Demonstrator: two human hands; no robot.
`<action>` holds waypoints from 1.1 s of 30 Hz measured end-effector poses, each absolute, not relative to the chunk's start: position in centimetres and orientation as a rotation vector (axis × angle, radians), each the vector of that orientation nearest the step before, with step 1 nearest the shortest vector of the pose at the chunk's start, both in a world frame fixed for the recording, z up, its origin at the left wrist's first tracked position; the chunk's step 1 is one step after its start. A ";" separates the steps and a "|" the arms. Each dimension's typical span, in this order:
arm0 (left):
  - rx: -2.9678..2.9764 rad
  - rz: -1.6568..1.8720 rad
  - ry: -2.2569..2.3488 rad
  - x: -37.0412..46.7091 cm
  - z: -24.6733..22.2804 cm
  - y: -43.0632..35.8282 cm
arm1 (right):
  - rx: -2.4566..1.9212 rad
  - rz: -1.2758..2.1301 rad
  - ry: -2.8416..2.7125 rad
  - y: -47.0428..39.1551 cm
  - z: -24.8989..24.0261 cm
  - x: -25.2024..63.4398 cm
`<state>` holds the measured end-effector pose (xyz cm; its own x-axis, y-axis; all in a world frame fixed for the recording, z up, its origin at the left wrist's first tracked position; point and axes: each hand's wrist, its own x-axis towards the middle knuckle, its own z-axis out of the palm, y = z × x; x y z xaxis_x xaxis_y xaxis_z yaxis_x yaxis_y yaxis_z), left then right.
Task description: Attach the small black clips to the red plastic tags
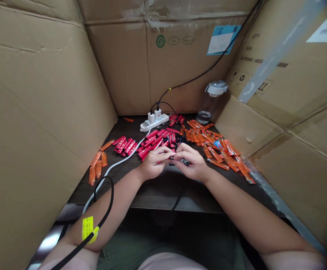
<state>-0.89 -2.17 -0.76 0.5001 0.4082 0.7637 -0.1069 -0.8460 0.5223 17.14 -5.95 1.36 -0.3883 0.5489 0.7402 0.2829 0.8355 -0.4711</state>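
Note:
My left hand (154,163) and my right hand (191,162) meet fingertip to fingertip above the dark table. Both are closed in a pinch on a small dark-and-silver part (171,158), mostly hidden by the fingers. Another small black-and-silver piece (186,162) shows under the curled fingers of my right hand. Just beyond my hands lies a heap of narrow red pieces (153,141), with some dark bits among them. To the right of my right hand, many flat translucent orange pieces (218,152) are spread out; they resemble lighter bodies.
Cardboard walls (118,56) enclose the table (155,193) on three sides. A white power strip (159,122) with plugs stands at the back, and its white cable (115,164) runs forward on the left. A clear bottle (208,105) stands back right. More orange pieces (98,167) lie left.

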 end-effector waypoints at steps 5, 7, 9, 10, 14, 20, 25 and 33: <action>2.205 1.314 0.225 -0.9 -0.9 -2.1 | -0.630 0.426 -1.951 -6.1 1.4 17.1; 2.179 1.314 0.222 -0.8 -0.8 -2.2 | -0.635 0.491 -1.917 -6.1 1.4 17.1; 2.157 1.310 0.239 -0.8 -0.7 -2.3 | -0.637 0.561 -1.883 -6.1 1.3 17.1; 2.146 1.304 0.251 -0.7 -0.7 -2.3 | -0.639 0.592 -1.870 -6.0 1.3 17.1; 2.106 1.282 0.262 -0.6 -0.5 -2.4 | -0.639 0.663 -1.839 -5.9 1.1 17.2; 2.098 1.293 0.237 -0.6 -0.5 -2.4 | -0.633 0.687 -1.832 -5.9 1.0 17.3; 2.080 1.272 0.249 -0.6 -0.5 -2.5 | -0.621 0.678 -1.890 -5.8 1.3 17.7; 2.074 1.220 0.258 -0.7 -0.6 -2.5 | -0.574 0.598 -2.031 -5.9 1.8 18.2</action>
